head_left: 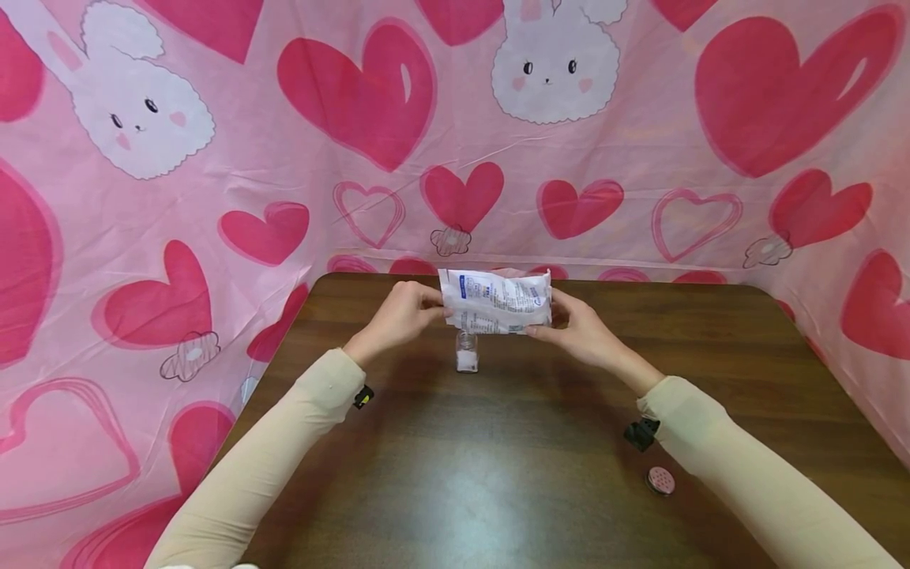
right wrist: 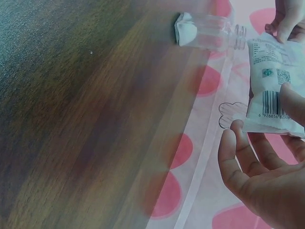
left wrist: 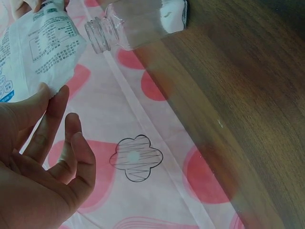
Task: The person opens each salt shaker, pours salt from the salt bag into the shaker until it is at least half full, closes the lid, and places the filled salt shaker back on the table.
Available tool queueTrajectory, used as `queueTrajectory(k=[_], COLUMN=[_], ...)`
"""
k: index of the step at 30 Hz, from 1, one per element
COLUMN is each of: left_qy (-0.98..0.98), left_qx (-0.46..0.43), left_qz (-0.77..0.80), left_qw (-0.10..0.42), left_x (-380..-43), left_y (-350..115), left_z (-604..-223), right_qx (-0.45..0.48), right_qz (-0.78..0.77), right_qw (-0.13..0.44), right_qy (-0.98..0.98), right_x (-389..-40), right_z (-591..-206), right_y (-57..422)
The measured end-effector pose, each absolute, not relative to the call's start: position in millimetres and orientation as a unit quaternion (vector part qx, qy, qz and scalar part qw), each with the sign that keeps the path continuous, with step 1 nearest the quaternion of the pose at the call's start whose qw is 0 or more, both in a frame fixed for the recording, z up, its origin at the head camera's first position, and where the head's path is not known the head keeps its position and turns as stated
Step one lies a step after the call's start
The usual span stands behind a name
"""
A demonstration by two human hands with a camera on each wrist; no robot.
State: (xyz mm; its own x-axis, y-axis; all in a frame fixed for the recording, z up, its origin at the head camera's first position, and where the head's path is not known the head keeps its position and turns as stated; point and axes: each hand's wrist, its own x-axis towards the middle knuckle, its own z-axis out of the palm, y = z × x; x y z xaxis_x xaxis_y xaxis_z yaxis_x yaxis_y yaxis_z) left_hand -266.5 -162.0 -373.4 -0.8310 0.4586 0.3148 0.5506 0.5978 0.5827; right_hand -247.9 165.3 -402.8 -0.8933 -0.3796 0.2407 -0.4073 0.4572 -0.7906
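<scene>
Both hands hold a white printed packet (head_left: 498,302) sideways above a small clear glass jar (head_left: 467,353). My left hand (head_left: 407,312) pinches the packet's left corner between thumb and finger; its other fingers are loosely bent in the left wrist view. My right hand (head_left: 579,328) grips the other end, thumb on the near face beside the barcode (right wrist: 272,103) and fingers behind. The jar stands upright without a lid, its threaded neck (left wrist: 98,36) close to the packet's left corner. White contents (right wrist: 186,29) cover the jar's bottom.
A round pink lid with dots (head_left: 661,480) lies on the brown wooden table (head_left: 426,474), near the right forearm. Behind the table hangs a pink cloth (head_left: 455,142) with hearts and rabbits. Dark wrist cameras sit under both sleeves.
</scene>
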Motion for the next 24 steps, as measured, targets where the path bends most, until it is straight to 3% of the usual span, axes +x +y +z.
queueTrajectory(k=[24], left_qy=[-0.893], left_qx=[-0.283], left_qz=[-0.343], left_qw=[0.074], left_x=[-265.3], left_y=[-161.0], left_z=[-374.2], right_qx=[0.235], right_qz=[0.463], right_qw=[0.019], right_qy=[-0.854], right_x=[-245.8], right_z=[-400.7], right_y=[165.8])
